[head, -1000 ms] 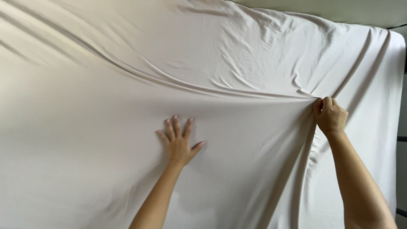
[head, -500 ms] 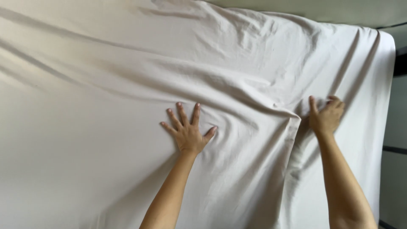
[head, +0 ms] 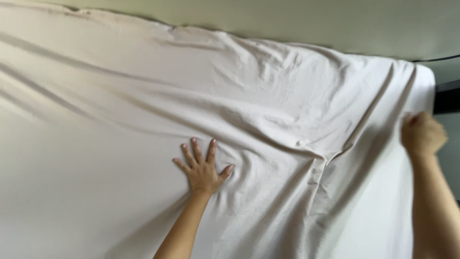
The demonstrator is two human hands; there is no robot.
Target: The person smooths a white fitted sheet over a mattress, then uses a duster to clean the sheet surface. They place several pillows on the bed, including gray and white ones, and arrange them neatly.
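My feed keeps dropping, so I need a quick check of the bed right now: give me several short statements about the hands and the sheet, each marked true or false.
1. The left hand lies flat on the sheet with its fingers spread. True.
2. The right hand is at the middle of the bed. False: it is out at the sheet's right edge, blurred.
3. The sheet is smooth all over. False: folds and wrinkles run across it, thickest between the two hands.
4. The sheet is a plain pale colour. True.
5. The left hand holds a pillow. False: it holds nothing; its palm presses on the sheet.
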